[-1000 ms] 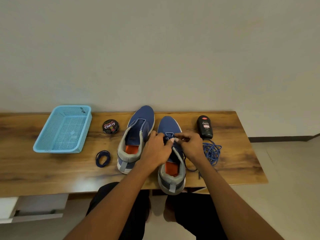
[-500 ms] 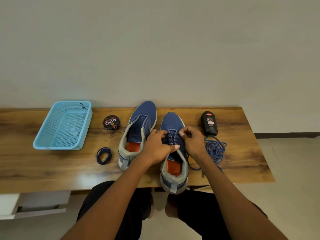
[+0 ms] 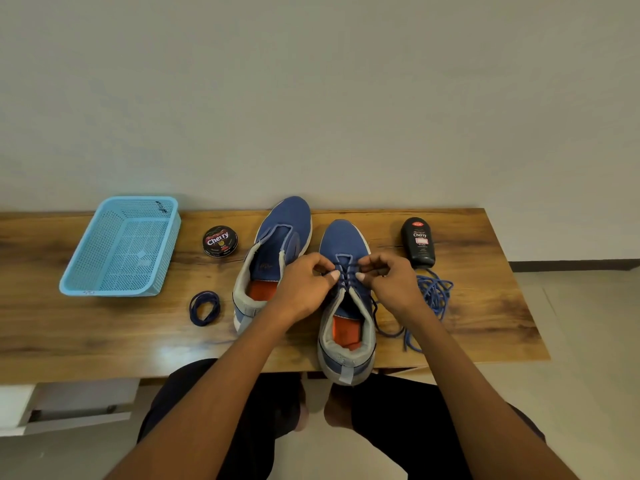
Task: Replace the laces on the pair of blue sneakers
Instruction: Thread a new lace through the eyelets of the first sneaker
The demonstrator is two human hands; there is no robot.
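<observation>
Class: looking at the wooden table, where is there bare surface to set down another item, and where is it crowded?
Bare wood lies in front of the blue basket, left of the coiled dark lace, and at the table end right of the loose blue lace. The middle, around both sneakers, is crowded.

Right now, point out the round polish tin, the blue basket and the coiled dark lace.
round polish tin point(image 3: 220, 241): head view, middle of its printed lid.
blue basket point(image 3: 78, 264): head view, its left wall.
coiled dark lace point(image 3: 194, 308): head view, left strand of the coil.

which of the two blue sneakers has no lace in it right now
The left sneaker, beside the round polish tin: its eyelets are bare. The right sneaker has a lace through its eyelets.
</observation>
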